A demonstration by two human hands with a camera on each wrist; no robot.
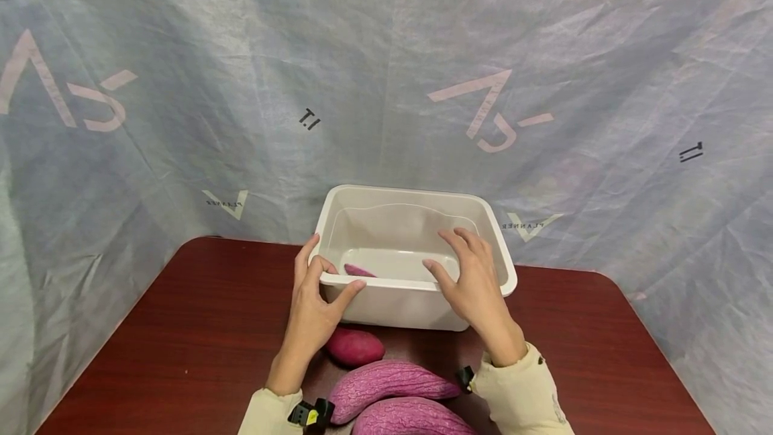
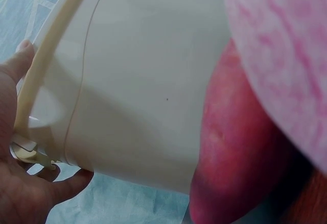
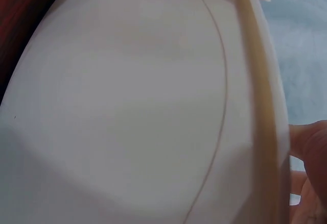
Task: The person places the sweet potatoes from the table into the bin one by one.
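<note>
A white plastic bin (image 1: pixel 398 307) stands on the table, its mouth tilted toward the head camera. My left hand (image 1: pixel 314 314) holds its rim at the front left corner, thumb along the front edge and fingers around the side. My right hand (image 1: pixel 474 280) hovers over the bin's right front rim, fingers spread and nothing between them. Inside the bin lies a purple vegetable (image 1: pixel 359 271), mostly hidden by the front wall. A smooth reddish sweet potato (image 1: pixel 355 347) rests before the bin, near my left wrist; the left wrist view shows the sweet potato (image 2: pixel 235 147) against the bin.
Two long, wrinkled purple vegetables, one curved (image 1: pixel 392 381) and one at the frame's lower edge (image 1: pixel 413 419), lie between my forearms. The dark red table (image 1: pixel 580 354) ends at a grey printed cloth (image 1: pixel 374 86) right behind the bin.
</note>
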